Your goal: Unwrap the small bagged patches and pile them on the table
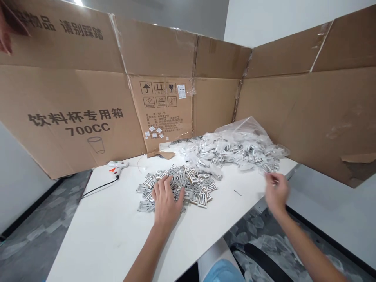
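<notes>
My left hand (167,200) rests on a heap of small grey-and-white arch-shaped pieces (202,196), its fingers spread and the thumb apart. Some of the pieces have dark outlines and look like little windows. My right hand (276,192) is over the table's right edge, slightly blurred, with the fingers curled together; whatever is in them, if anything, cannot be made out. Just beyond that hand lies a large pile of similar pieces in clear plastic bags (229,150).
A white glue gun (119,166) with a black cord lies at the table's left. Tall cardboard walls (164,51) enclose the back and right of the white table (117,227). Discarded plastic bags (264,243) cover the floor at right. Another person's hand (6,33) shows at upper left.
</notes>
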### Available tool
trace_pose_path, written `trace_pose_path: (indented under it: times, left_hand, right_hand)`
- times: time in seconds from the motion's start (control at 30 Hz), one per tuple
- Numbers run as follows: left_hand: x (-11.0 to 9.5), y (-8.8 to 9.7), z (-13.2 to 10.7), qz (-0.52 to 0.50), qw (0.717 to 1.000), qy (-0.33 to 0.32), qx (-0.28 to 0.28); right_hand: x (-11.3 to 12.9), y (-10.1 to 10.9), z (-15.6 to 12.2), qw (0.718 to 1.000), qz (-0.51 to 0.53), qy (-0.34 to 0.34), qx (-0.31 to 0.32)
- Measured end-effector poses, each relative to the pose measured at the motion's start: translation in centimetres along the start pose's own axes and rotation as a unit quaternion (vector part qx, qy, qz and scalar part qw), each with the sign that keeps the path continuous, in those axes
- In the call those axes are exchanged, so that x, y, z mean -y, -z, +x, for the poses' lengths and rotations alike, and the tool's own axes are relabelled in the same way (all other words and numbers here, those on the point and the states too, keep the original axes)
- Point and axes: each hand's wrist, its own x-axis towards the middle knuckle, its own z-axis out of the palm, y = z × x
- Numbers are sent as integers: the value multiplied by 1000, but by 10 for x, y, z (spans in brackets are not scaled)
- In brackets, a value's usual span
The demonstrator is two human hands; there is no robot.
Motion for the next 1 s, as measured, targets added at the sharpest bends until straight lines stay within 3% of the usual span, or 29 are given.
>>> trace_pose_path:
  times: [0.03, 0.1, 0.13, 0.2, 0.27, 0.43, 0.53, 0.67, 0.73, 0.8, 0.9, 1.0]
  left_hand:
    - [0, 1, 0, 5, 1000, -3, 3]
    - [0, 3, 0, 14, 1000, -15, 18]
    - [0, 4, 0, 18, 999, -26, 30]
    - [1, 4, -2, 31, 997, -47, 57]
    - [3, 2, -3, 47, 995, -47, 68]
    - [7, -1, -2, 44, 999, 5, 29]
    - [7, -1, 0, 8, 999, -11, 30]
    - [2, 2, 0, -46, 997, -45, 42]
    - [1, 5, 0, -63, 995, -60, 55]
    - [1, 9, -1, -80, 990, -86, 77]
    - [0, 15, 0, -116, 978, -143, 99]
    - [-3, 17, 0, -128, 968, -193, 100]
  right_hand:
    - [5, -20, -2, 999, 3, 20, 40]
    - [15, -61, -10, 975, 8, 77, 209]
    - [20, -80, -15, 961, -4, 88, 264]
    - [26, -110, -27, 943, -32, 76, 322]
    - [27, -127, -37, 942, -45, 54, 328]
    - [27, -122, -45, 967, -23, -6, 255]
    - [44, -111, -51, 970, 87, -91, 207]
    - [82, -105, -72, 901, 248, -168, 314]
    - [103, -102, -86, 869, 263, -158, 389]
    - [121, -99, -98, 844, 266, -106, 453]
    - [141, -102, -109, 838, 275, -20, 471]
    - [146, -113, -112, 841, 281, -61, 458]
